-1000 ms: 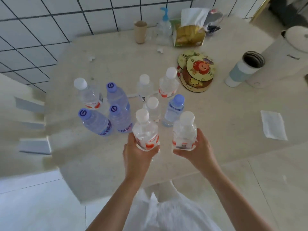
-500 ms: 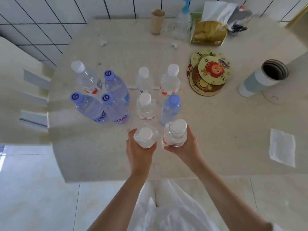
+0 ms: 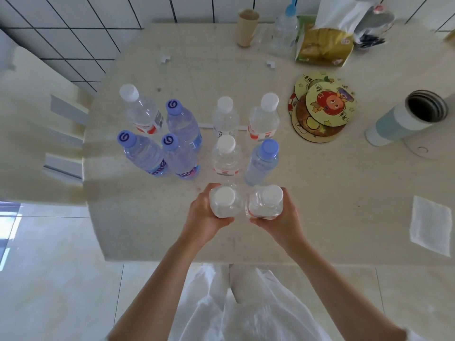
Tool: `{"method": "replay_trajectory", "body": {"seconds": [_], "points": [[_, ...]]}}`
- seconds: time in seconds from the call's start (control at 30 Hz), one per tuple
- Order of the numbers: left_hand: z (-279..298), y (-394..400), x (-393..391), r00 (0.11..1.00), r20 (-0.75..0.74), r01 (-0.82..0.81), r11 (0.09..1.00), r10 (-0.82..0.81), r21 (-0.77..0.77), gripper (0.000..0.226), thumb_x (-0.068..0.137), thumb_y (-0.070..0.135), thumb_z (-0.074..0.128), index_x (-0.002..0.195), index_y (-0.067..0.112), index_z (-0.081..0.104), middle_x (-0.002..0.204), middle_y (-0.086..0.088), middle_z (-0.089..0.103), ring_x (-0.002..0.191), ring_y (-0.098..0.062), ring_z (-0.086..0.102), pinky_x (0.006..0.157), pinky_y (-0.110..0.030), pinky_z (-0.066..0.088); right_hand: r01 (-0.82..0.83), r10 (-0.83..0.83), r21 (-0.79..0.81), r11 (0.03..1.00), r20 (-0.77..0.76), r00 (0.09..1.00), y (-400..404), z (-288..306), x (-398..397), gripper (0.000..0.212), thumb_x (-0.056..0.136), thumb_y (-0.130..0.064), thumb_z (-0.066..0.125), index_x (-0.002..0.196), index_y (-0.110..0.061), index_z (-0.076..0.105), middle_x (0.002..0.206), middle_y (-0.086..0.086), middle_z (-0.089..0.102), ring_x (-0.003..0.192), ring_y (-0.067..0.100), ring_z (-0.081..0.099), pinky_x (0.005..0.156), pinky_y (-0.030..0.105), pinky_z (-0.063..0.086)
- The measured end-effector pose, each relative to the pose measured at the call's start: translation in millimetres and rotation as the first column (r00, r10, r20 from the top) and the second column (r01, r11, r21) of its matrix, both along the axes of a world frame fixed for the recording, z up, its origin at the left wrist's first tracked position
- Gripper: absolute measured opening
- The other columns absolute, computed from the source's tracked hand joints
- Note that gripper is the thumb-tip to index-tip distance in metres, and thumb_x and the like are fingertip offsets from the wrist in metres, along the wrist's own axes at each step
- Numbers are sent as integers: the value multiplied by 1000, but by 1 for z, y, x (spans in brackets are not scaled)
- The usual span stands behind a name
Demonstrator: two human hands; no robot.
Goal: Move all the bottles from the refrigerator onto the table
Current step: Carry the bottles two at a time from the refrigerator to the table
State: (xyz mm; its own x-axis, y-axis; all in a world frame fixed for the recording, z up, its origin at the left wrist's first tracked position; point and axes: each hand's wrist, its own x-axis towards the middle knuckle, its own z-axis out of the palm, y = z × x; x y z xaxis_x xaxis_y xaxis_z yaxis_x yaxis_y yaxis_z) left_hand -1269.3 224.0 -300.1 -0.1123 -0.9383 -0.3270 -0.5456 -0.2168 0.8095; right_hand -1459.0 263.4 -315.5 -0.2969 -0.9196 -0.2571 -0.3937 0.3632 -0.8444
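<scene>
Two bottles upright, left hand [image 3: 204,217] gripping one [image 3: 225,201], right hand [image 3: 283,221] the other [image 3: 267,201] (seemingly touching table [image 3: 344,193]).

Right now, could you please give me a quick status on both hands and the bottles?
Left hand grips one white-capped clear plastic bottle, right hand another. Both at beige table. Eight bottles standing ahead; landing spot clear.

A home dining corner, by the look of it: a pale stone-patterned tabletop [image 3: 320,193] pushed against a white tiled wall [image 3: 73,33], with glossy floor tiles [image 3: 49,279] below. Household clutter lines the far edge: a tissue pack [image 3: 325,43], a pump dispenser [image 3: 285,33], a paper cup [image 3: 247,28]. Cartoon coasters [image 3: 320,112] and an open insulated flask [image 3: 406,118] sit to the right.
</scene>
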Motion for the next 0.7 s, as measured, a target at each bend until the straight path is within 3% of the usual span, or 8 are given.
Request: {"method": "replay_trajectory", "body": {"seconds": [0.17,0.3,0.4,0.47,0.57,0.7], "points": [[-1,-14,16,990,-33,141,988,-139,59,76,48,11,90,113,29,55,97,5,67,92,-21,62,86,-38,55,-19,19,15,1000,1,1000,1,2,1,69,53,-12,90,106,-28,49,86,-20,60,79,11,57,65,4,41],[1,-16,16,983,-35,182,982,-181,57,75,53,5,91,115,24,55,96,10,66,91,-17,60,85,-28,49,-45,46,28,999,-7,999,0,1,-1,71,55,-13,90,112,-24,50,90,-21,58,85,14,58,67,6,40],[-3,-11,16,988,-76,139,988,-134,66,74,52,6,89,109,39,55,95,17,66,91,-11,61,83,-25,52,-45,45,30,999,2,999,1,-1,0,71,55,-13,90,112,-26,49,93,-19,60,86,13,59,67,7,41],[-6,-6,16,992,-87,94,994,-89,51,74,53,7,89,104,47,54,95,20,66,90,-8,61,80,-14,49,-44,44,33,998,4,999,2,-3,0,72,55,-14,90,112,-28,49,95,-17,61,87,13,59,67,5,40],[-8,3,13,998,-70,5,1000,-3,24,70,59,4,89,115,29,55,97,14,65,85,-10,60,72,-1,42,-38,38,29,999,5,999,3,-3,0,73,56,-15,90,117,-23,50,99,-13,62,89,11,57,67,1,38],[-12,20,9,994,-84,-73,997,72,-4,75,67,8,87,132,22,51,106,22,62,88,3,62,76,-1,44,1,-2,45,999,33,999,14,-2,4,73,66,-15,86,127,-15,46,115,-3,59,96,13,55,69,-1,38]]}}
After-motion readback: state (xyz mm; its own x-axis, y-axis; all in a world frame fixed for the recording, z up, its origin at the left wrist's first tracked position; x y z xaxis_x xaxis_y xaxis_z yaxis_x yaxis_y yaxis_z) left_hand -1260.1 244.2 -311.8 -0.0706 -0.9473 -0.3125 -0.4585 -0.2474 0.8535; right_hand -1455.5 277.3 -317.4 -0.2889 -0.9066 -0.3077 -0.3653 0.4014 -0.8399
